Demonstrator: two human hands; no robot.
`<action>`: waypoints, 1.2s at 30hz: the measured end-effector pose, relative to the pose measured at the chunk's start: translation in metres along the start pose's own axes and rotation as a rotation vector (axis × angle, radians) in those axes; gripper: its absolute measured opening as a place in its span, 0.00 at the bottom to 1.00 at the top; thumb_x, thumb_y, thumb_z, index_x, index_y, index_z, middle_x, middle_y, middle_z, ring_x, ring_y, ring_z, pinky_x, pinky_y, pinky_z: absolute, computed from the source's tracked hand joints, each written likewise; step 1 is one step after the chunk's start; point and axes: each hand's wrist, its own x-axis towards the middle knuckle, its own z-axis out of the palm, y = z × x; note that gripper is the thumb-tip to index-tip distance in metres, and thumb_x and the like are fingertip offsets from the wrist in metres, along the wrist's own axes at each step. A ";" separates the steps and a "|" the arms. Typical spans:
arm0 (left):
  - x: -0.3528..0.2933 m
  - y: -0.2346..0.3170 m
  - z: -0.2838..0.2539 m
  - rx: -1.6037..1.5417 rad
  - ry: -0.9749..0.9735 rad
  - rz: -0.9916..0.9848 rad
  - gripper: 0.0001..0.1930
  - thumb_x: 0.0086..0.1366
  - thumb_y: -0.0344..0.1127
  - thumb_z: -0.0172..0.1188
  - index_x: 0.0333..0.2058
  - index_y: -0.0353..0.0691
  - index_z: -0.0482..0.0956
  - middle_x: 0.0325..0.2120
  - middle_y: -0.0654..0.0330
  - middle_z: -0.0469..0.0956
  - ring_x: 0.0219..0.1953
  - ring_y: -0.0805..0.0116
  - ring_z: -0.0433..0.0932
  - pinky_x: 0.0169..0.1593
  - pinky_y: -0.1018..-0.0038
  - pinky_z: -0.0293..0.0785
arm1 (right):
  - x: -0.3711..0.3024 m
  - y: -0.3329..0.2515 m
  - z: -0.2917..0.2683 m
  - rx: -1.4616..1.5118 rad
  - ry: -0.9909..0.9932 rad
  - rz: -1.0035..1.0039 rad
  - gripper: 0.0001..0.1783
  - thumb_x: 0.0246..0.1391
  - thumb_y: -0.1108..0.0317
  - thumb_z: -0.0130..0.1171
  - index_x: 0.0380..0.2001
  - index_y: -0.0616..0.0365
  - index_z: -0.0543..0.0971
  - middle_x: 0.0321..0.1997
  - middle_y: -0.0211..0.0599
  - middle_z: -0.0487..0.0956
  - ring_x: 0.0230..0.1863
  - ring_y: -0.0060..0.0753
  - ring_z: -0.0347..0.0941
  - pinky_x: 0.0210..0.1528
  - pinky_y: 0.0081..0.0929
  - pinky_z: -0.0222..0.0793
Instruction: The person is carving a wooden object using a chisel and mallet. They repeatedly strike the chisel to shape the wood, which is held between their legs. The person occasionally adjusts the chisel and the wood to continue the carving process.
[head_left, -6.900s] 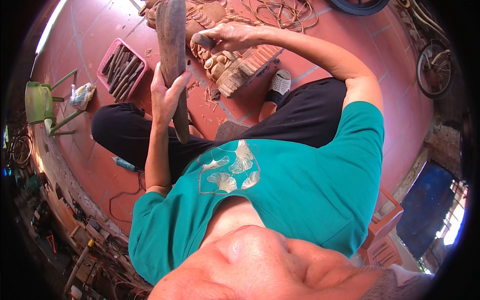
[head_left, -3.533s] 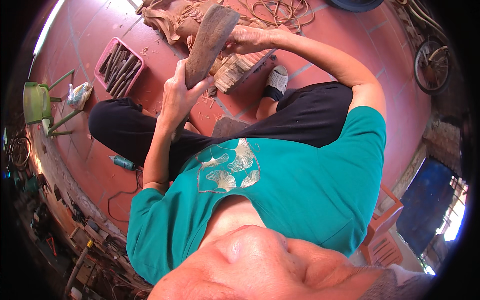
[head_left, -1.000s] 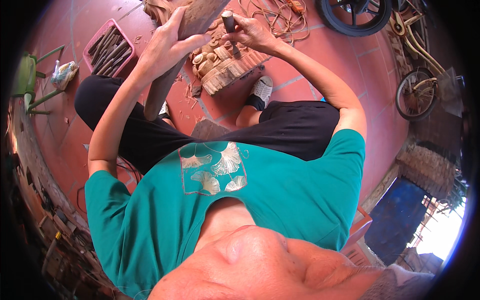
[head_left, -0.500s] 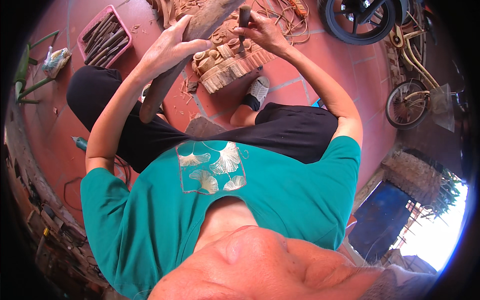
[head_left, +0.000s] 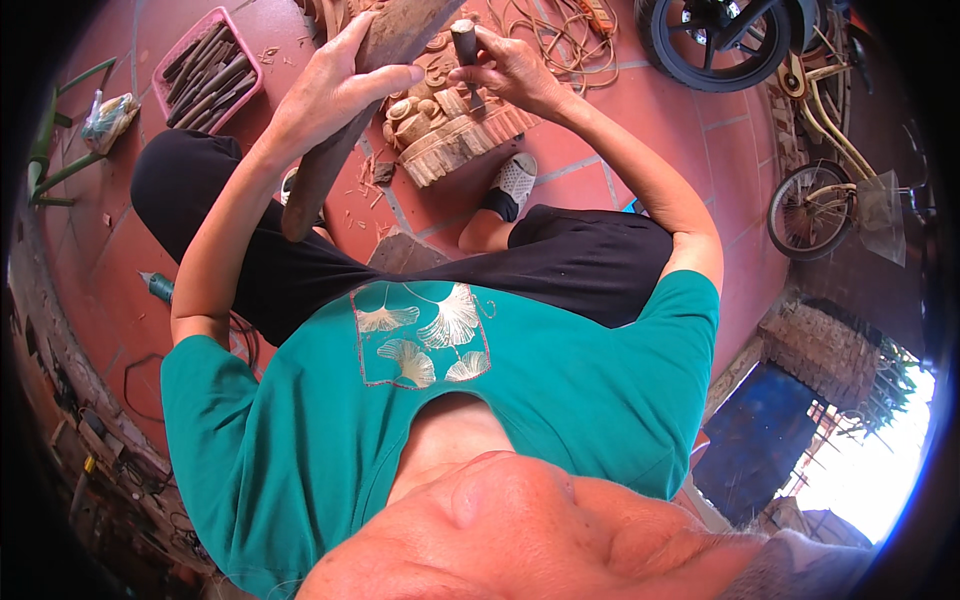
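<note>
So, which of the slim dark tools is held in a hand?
The tool over the wooden carving, gripped by the right hand; the others lie together in the pink basket.

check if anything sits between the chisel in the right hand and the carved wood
Nothing visible: the right hand holds the chisel, its lower end at the carved wood; exact contact is unclear. The wooden club in the left hand is mostly left of the chisel.
</note>
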 end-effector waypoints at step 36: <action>-0.017 -0.013 0.009 0.014 0.170 0.037 0.30 0.62 0.45 0.66 0.55 0.33 0.68 0.37 0.45 0.80 0.40 0.62 0.80 0.46 0.67 0.75 | 0.009 -0.017 0.012 -0.090 -0.042 -0.103 0.22 0.49 0.58 0.71 0.41 0.59 0.75 0.32 0.45 0.79 0.39 0.51 0.78 0.42 0.42 0.73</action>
